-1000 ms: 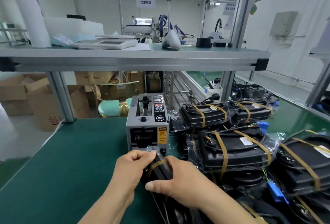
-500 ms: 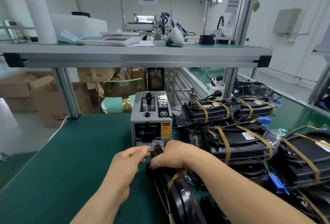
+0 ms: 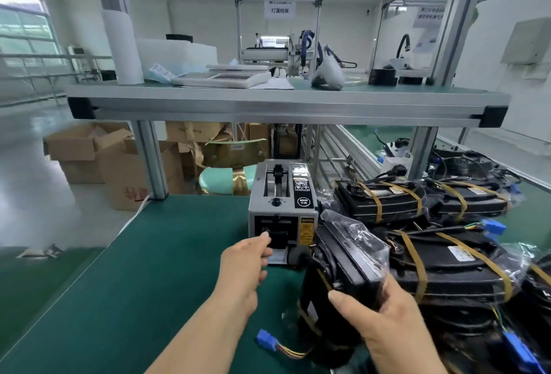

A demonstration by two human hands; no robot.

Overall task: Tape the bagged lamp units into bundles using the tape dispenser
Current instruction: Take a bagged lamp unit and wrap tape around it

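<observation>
Since half a second ago: left hand (image 3: 244, 266) has left the pack and gone forward to the tape dispenser (image 3: 280, 203); the right hand (image 3: 378, 317) has swung the bagged lamp units (image 3: 348, 257) up and rightward. Left fingertips are bunched at the outlet slot, touching it; cannot tell whether tape is between them. Right hand grips the pack's near end, thumb across its face. The pack sits just right of the dispenser over the desk (image 3: 119, 284), near the front edge, long axis running away and tilted up. The outlet is nearer the left hand; tape must travel rightward. Count: one dispenser; one held pack; four taped bundles (image 3: 447, 260) toward the right edge.
</observation>
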